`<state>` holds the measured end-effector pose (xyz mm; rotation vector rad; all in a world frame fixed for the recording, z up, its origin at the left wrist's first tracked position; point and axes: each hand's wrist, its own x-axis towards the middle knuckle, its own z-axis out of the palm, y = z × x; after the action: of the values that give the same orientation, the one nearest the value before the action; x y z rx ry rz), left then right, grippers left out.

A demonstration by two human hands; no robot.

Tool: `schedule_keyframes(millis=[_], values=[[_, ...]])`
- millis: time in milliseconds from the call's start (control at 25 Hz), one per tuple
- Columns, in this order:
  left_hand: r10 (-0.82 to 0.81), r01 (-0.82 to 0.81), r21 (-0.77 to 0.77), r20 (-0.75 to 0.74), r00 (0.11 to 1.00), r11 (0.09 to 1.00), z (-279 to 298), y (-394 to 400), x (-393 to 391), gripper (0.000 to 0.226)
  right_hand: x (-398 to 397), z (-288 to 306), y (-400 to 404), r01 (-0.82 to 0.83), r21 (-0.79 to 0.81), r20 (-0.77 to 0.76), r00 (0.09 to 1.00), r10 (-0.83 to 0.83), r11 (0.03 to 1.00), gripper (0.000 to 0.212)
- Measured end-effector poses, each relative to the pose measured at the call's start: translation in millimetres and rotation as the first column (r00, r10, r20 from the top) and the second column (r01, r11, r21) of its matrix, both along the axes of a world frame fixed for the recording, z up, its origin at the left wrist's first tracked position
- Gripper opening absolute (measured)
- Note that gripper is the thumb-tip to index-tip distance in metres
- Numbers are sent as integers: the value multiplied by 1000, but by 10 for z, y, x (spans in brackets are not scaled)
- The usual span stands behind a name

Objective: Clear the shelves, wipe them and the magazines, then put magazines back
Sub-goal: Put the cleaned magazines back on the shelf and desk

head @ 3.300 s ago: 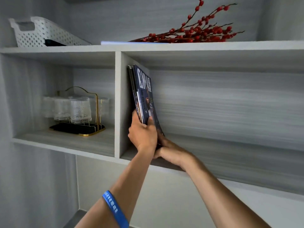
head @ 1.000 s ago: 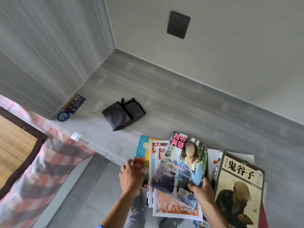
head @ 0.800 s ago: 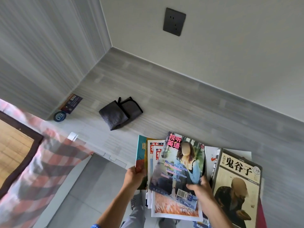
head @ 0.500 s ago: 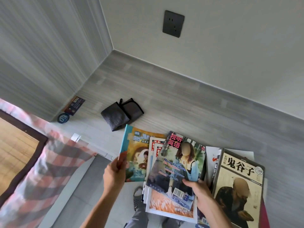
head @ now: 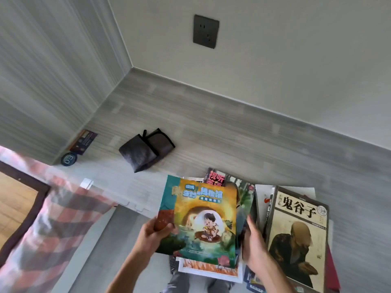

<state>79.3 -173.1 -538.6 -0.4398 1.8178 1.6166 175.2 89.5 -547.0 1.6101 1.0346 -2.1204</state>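
Checked cloth (head: 53, 225): far left, red and white, draped below the counter edge, blurred.
Round badge (head: 69, 159): blue, flat on the grey counter (head: 211, 132) near the left wall.
Card (head: 83, 141): dark, just behind the badge, against the wall panel.
Wiping cloth (head: 146, 152): dark grey, folded, flat on the counter, well apart from both hands and left of the stack's back edge.
Socket (head: 206, 31): dark plate on the pale wall, above and behind everything.
Left hand (head: 153, 234): clamped on the lower left corner of the cartoon magazine (head: 201, 220), thumb on the cover, fingers beneath.
Cartoon magazine: teal and yellow cover, lifted and tilted over the stack, hiding most of the covers below.
Magazine stack (head: 213, 269): at the counter's near edge under the cartoon magazine; a pink title and a white-bordered cover showing at its edges.
Right hand (head: 254, 244): on the right edge of the stack, fingers curled under and closed on the magazines there.
Portrait magazine (head: 298, 235): cream cover with black characters, flat on further magazines just right of the right hand, its lower edge cut off.
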Motion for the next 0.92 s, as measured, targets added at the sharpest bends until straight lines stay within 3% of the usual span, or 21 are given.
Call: schedule_keyframes(millis=[120,160,240,320,440,520,640,720,800,920], values=[[-254,215,-375,-57,966,902,-410,314,112,36,-22,76,5,-225,54,56,973,222,973,82],[-262,231,-386,-29,965,893,-417,392,157,40,-54,114,-20,-282,85,84,958,275,956,85],[-170,156,-281,-23,985,947,-421,455,233,48,-135,136,-21,-352,238,102,936,337,905,75],[-32,31,-89,-10,999,996,-333,418,238,58,-208,197,-48,-380,292,75,924,375,878,63],[10,-5,138,-36,999,990,-130,287,80,56,-311,541,-36,-325,376,-105,916,388,868,28],[-10,31,203,-104,994,979,90,299,-136,49,-361,766,49,-249,436,-274,879,391,865,18],[-148,218,271,-255,956,937,479,400,-516,45,-465,930,220,-221,482,-459,761,459,848,37],[-208,297,276,-308,928,914,567,429,-675,51,-488,894,282,-260,524,-458,717,526,811,44],[-248,329,251,-305,919,910,541,461,-724,61,-441,799,335,-271,518,-450,721,527,812,50],[-300,363,225,-270,915,904,421,538,-599,50,-308,603,357,-291,500,-387,768,511,816,41]])
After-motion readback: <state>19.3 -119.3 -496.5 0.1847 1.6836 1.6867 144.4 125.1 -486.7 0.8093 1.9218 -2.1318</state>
